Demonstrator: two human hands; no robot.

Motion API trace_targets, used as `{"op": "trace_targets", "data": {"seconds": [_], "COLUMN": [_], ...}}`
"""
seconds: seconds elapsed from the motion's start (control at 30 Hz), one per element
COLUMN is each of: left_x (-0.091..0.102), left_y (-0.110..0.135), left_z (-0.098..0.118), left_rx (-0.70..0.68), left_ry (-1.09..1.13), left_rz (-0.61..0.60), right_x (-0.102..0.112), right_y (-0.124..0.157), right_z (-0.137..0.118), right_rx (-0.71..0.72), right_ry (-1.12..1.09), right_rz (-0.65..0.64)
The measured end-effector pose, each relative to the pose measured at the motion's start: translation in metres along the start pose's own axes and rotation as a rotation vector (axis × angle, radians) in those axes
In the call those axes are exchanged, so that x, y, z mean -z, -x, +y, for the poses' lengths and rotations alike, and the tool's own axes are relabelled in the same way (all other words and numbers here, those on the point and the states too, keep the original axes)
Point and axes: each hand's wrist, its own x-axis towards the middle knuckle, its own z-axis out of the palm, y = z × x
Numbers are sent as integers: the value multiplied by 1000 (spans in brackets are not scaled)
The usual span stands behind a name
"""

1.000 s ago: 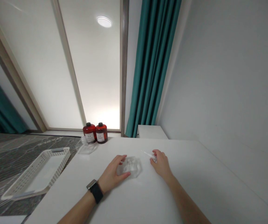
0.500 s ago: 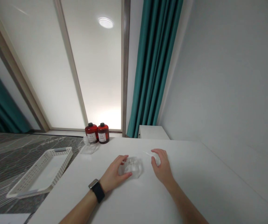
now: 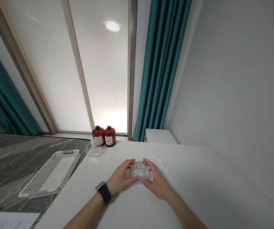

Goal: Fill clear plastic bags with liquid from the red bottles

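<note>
A small clear plastic bottle [image 3: 138,171] lies on the white table [image 3: 198,190] in front of me. My left hand [image 3: 120,179], with a dark watch on the wrist, curls round its left side. My right hand [image 3: 157,181] closes on its right side, so both hands grip it. A clear pump piece with a thin tube [image 3: 159,161] lies on the table just beyond my right hand, untouched.
Two red bottles [image 3: 104,136] stand at the table's far left corner, with another clear container [image 3: 95,150] lying in front of them. A white perforated tray [image 3: 53,173] sits on the dark surface to the left. Papers [image 3: 5,221] lie bottom left. Teal curtain and wall behind.
My right hand let go of the clear pump piece and moved left onto the clear bottle. The left hand stayed on the bottle. The camera view shifted slightly to the left.
</note>
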Motion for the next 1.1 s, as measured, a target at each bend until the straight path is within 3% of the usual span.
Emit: {"op": "trace_targets", "data": {"seconds": [0.17, 0.3, 0.4, 0.6, 0.67, 0.93, 1.1], "left_x": [9, 22, 30, 50, 64, 142, 173], "left_y": [1, 0, -1, -10, -20, -79, -103], "left_z": [3, 12, 18, 25, 24, 1, -9], "left_rx": [-30, -28, -50, -139, -138, -33, 31], "left_ry": [3, -12, -108, -382, -533, -769, -926], "left_rz": [-43, 67, 131, 126, 107, 110, 114], "right_x": [0, -2, -3, -4, -5, -6, -14], "right_y": [0, -1, 0, 0, 0, 2, 4], "right_z": [-2, 1, 5, 14, 16, 19, 38], "right_rx": [-1, -11, 1, -8, -19, -42, -57], "right_ry": [-41, -44, -35, 10, 24, 53, 60], "right_rz": [-6, 13, 27, 16, 13, 16, 50]}}
